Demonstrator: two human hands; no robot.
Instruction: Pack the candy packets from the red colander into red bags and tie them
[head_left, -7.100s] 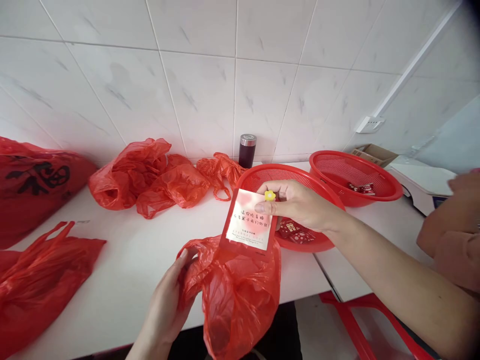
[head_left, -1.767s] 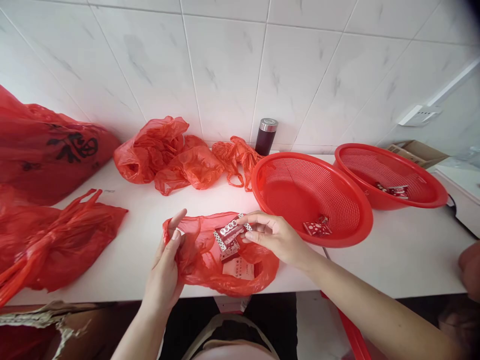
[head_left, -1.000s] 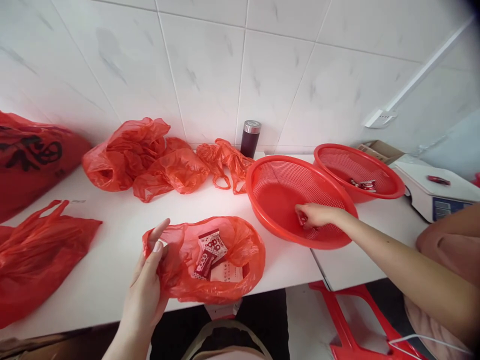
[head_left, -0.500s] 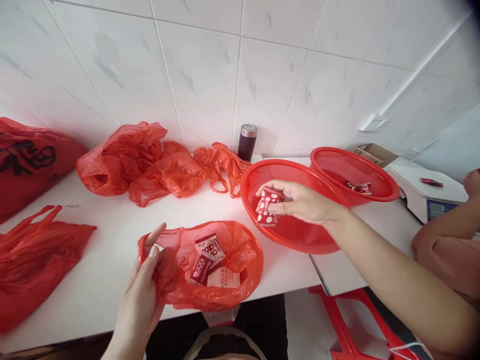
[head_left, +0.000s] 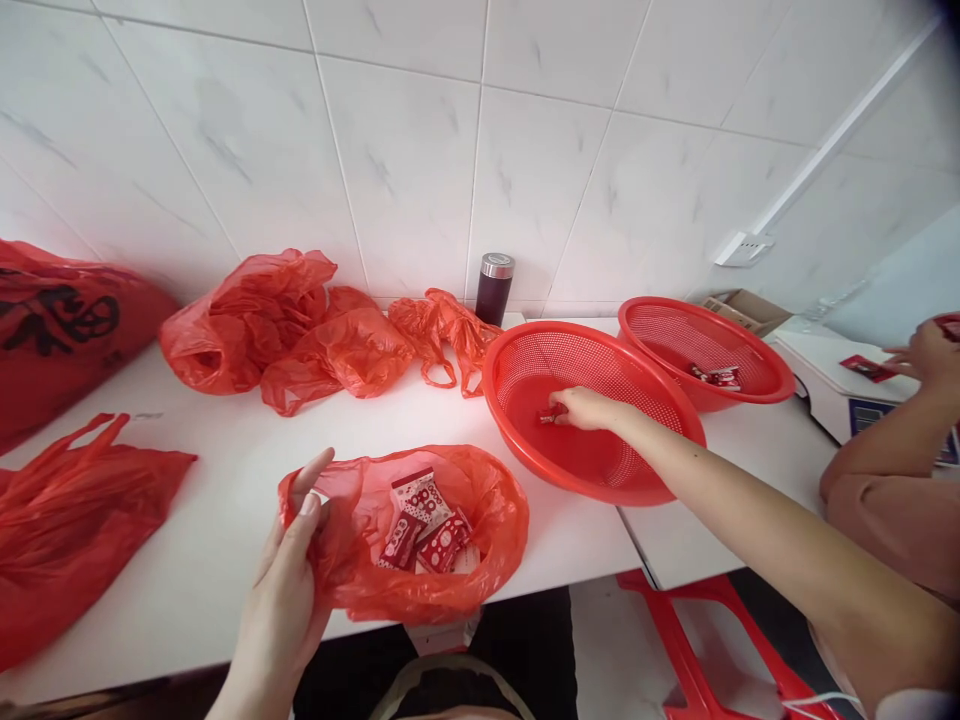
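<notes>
My left hand (head_left: 289, 570) is closed on the near left rim of a red plastic bag (head_left: 499, 540), keeping its mouth wide. Inside the bag lie a white-and-red dotted packet (head_left: 420, 497), a dark red packet (head_left: 401, 538) and a red packet with white dots (head_left: 444, 541), partly over a pale card (head_left: 468, 560). My right hand (head_left: 589, 408) reaches down into a red perforated plastic basket (head_left: 517, 455). Its fingertips pinch a small red packet (head_left: 549, 416) near the basket's floor.
Crumpled red bags (head_left: 247, 320) lie along the wall beside a dark thermos (head_left: 495, 288). A second red basket (head_left: 780, 385) holds a few packets. Further right, a co-worker's hand (head_left: 930, 355) is near a red packet (head_left: 866, 368) on a scale (head_left: 814, 360).
The red dotted packet that my right hand held now lies in the bag. My right hand has gone down into the basket and pinches another packet. My left hand stays put.
</notes>
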